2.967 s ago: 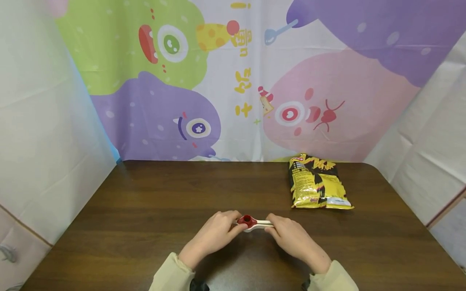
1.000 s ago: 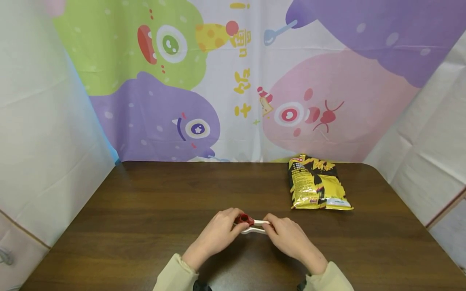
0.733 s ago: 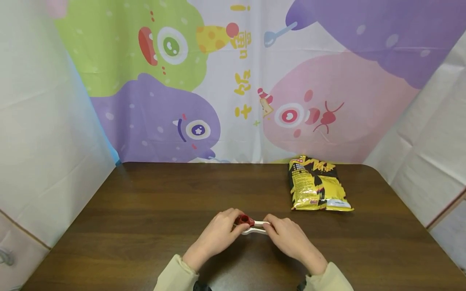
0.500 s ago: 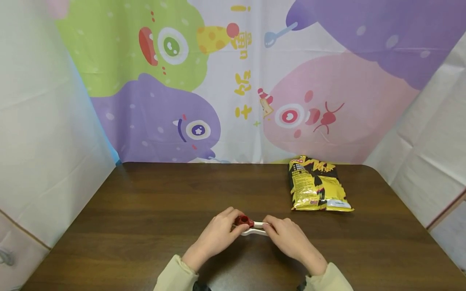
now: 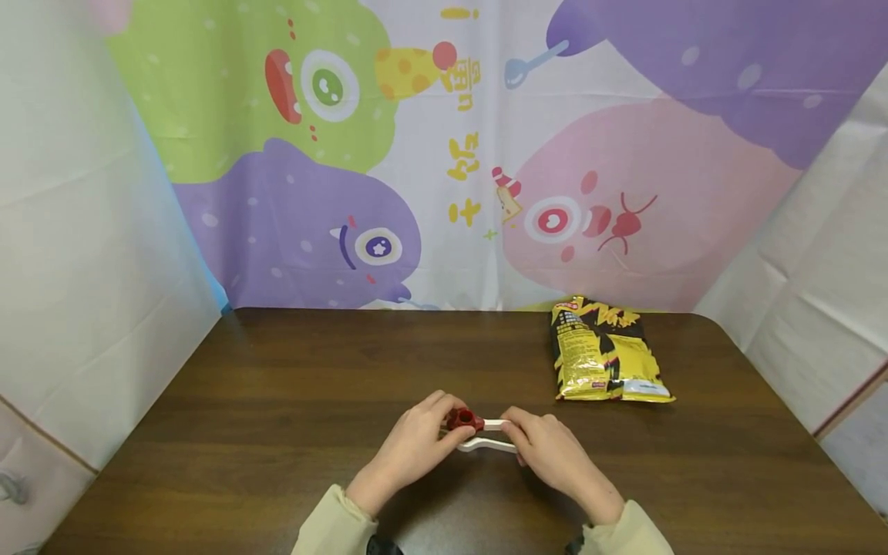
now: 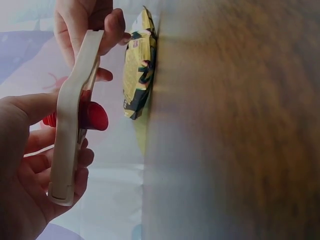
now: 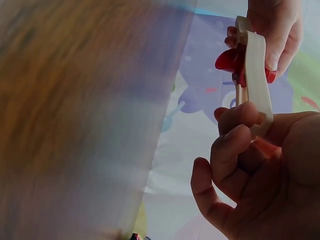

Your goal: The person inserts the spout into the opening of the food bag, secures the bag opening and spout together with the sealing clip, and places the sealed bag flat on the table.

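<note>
A white bag clip (image 5: 489, 445) with a red pour spout (image 5: 465, 418) is held between both hands above the table. My left hand (image 5: 415, 445) grips the clip's left end, thumb in front and fingers behind. My right hand (image 5: 558, 453) pinches the right end; its other fingers are curled loosely in the right wrist view. From the head, the two white bars stand apart, a gap showing between them to the right of the spout. The left wrist view shows the white bar (image 6: 68, 115) edge-on, the red spout (image 6: 95, 116) sticking out of it.
A yellow and black snack bag (image 5: 607, 354) lies at the back right of the dark wooden table (image 5: 347, 354). Behind the table hangs a cartoon-printed curtain (image 5: 458, 262), with white cloth (image 5: 819, 247) along the sides.
The clip's two bars have parted from lying close together, the nearer one swinging towards me at its right end. The hands have barely shifted; the snack bag stays put.
</note>
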Available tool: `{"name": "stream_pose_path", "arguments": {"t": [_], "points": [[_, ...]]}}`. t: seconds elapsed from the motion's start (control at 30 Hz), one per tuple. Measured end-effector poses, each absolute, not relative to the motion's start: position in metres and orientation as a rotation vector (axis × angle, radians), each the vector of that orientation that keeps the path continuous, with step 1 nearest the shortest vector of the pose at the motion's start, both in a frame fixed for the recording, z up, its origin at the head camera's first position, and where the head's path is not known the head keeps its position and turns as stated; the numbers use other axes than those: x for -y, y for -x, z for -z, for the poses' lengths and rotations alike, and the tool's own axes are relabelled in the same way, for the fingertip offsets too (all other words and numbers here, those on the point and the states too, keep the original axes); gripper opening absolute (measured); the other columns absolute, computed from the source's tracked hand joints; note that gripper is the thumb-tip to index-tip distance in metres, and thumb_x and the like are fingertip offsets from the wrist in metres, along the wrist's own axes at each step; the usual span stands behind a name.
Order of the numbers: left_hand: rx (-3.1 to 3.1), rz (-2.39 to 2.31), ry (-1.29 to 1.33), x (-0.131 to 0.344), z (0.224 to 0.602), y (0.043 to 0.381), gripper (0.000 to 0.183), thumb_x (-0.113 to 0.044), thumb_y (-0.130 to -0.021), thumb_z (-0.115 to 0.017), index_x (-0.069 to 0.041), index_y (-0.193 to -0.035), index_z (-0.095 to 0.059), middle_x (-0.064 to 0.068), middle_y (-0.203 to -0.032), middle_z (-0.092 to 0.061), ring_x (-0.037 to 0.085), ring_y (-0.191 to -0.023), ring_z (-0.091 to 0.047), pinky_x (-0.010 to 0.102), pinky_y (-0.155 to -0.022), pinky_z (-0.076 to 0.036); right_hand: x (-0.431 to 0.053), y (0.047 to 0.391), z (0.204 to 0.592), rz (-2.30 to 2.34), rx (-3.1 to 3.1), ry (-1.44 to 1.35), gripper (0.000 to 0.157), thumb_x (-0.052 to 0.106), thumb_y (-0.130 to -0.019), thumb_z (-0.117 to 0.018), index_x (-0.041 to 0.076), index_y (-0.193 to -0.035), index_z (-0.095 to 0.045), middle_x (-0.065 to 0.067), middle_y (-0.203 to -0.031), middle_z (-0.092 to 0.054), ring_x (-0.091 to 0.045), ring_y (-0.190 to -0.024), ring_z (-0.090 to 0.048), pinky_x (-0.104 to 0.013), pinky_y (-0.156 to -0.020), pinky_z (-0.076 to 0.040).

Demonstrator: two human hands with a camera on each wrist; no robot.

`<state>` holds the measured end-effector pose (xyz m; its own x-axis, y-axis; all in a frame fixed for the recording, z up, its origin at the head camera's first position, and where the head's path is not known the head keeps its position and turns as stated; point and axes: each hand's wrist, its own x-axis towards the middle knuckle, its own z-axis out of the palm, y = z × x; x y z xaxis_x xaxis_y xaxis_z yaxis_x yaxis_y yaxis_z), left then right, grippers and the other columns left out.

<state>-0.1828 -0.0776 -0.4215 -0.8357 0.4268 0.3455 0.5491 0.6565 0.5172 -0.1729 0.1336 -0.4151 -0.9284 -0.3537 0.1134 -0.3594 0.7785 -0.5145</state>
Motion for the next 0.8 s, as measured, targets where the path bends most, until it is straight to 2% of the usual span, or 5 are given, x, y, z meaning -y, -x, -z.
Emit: {"name": "stream_pose_path", "arguments": {"t": [0.27,0.8], "points": [[2.648,0.93,0.816,0.0784,0.4216,0.183,0.029,-0.037,-0.086,-0.059,-0.017,-0.105,-0.052,-0.006,-0.096,-0.056,0.009,-0.084,-0.062,0.025,-0.071,-0.05,-0.1322,0.1722,0.4151,-0.875,2.929,-0.581,0.014,0.025,-0.094,-0.049,0.017,-0.091,-0.06,0.014,-0.047,-0.043,-0.002,-0.041,-0.038,-0.021,-0.045,-0.031],[2.672,0.897,0.81,0.0788,0.4201,0.1814,0.021,-0.038,-0.086,-0.059,-0.021,-0.098,-0.054,-0.01,-0.091,-0.054,0.007,-0.08,-0.059,0.025,-0.067,-0.048,-0.1288,0.1714,0.412,-0.9,2.941,-0.531,0.015,0.026,-0.093,-0.051,0.016,-0.092,-0.061,0.012,-0.047,-0.044,-0.004,-0.042,-0.039,-0.022,-0.047,-0.032]]}}
